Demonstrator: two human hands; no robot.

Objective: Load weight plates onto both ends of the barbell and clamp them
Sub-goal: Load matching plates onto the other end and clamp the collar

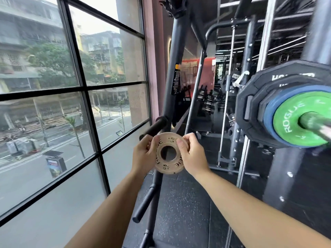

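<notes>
**Two Hands on One Small Plate**

1. Hold. Both forearms reach in from the bottom of the frame. The left hand [143, 154] and the right hand [194, 156] pinch opposite rims of the small tan plate [172, 165] at lower centre. Each thumb lies on the near face, with the fingers curled behind the rim. Gripping at the rim leaves the centre hole uncovered, which suits sighting it over a sleeve.

2. Plate markings. "0.5" reads at the lower left of the face and repeats, inverted, at the top. The brand lettering is largely covered by the fingers.

3. Storage. The plate is held in the air just in front of a black peg [154, 127] on the storage tree [172, 86]. It is on no peg and no sleeve.

4. Barbell. The barbell sleeve [315, 125] projects toward the camera at the right edge, well apart from the held plate.
   - It carries a green plate [290, 122] marked "ROGUE".
   - Behind that sit a blue plate [268, 111] and black plates [250, 97], whose white lettering begins "HO".
   - The diameters step down outward, so the small plate probably seats last.
   - No clamp can be made out outside the green plate.

5. Background. A further black plate [231, 81] in the middle distance shows "HAMM" and "KG". The window [71, 86] fills the left half of the frame.
</notes>
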